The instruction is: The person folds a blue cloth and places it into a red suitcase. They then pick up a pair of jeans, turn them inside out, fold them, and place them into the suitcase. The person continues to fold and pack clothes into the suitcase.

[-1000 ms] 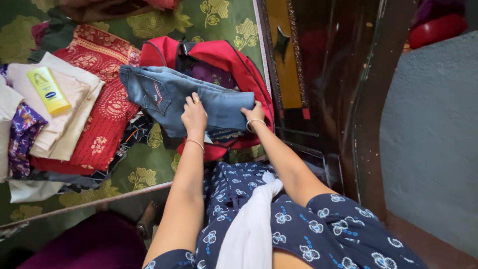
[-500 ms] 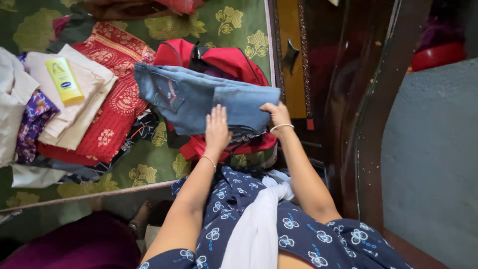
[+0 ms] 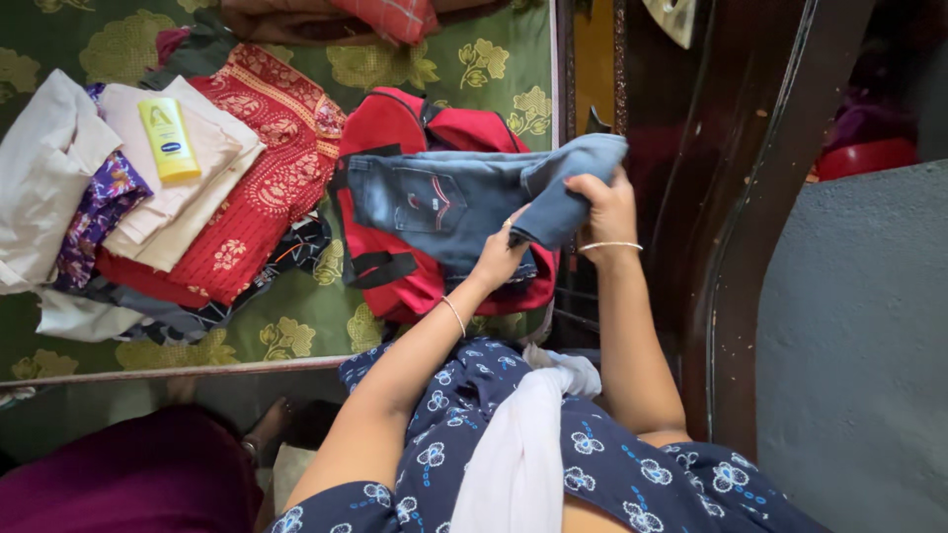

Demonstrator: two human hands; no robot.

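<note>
A pair of blue jeans (image 3: 434, 202) lies across a red backpack (image 3: 405, 128) on a bed with a green flowered cover (image 3: 296, 326). My left hand (image 3: 497, 259) grips the near edge of the jeans. My right hand (image 3: 607, 207) holds the jeans' right end, which is lifted and folded over toward the left. Each wrist wears a thin bangle.
A pile of folded clothes (image 3: 178, 207) in red, cream and purple lies on the left, with a yellow tube (image 3: 168, 138) on top. More cloth (image 3: 336, 20) sits at the bed's far edge. A dark wooden bedpost (image 3: 731, 197) stands to the right beside a grey wall (image 3: 859, 345).
The right end of the jeans has been lifted and folded leftward by my right hand. My left hand moved from pressing flat on the jeans to gripping their edge.
</note>
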